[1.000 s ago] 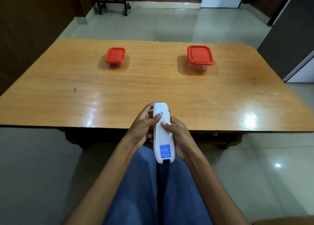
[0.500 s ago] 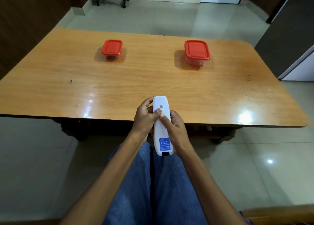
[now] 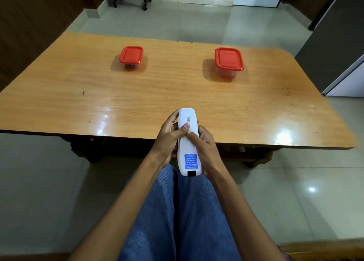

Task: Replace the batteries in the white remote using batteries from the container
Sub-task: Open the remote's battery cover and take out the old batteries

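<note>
Head view looks down on both forearms reaching forward over blue-jeaned legs (image 3: 177,211), the hands meeting at the near edge of the wooden table (image 3: 59,103). Left hand (image 3: 169,140) wraps the white remote (image 3: 188,142) from its left side, fingers curled round the far end and the thumb laid across the back near the small code label. Right hand (image 3: 206,150) cups the remote from the right, its thumb pressed on the back just beside the left thumb, so both hands are closed tight on the remote.

It is held back-up and lengthwise, its far end over the table's near edge and its near end, with a blue sticker (image 3: 190,161) and a small dark patch, above the lap. No seam of a battery cover can be made out, and the fingers under the body are hidden.

Toward the far edge stand two clear containers with red lids, well apart: a smaller container (image 3: 131,57) at far left and a larger container (image 3: 228,60) at far right. Their contents are too dim to tell.
</note>
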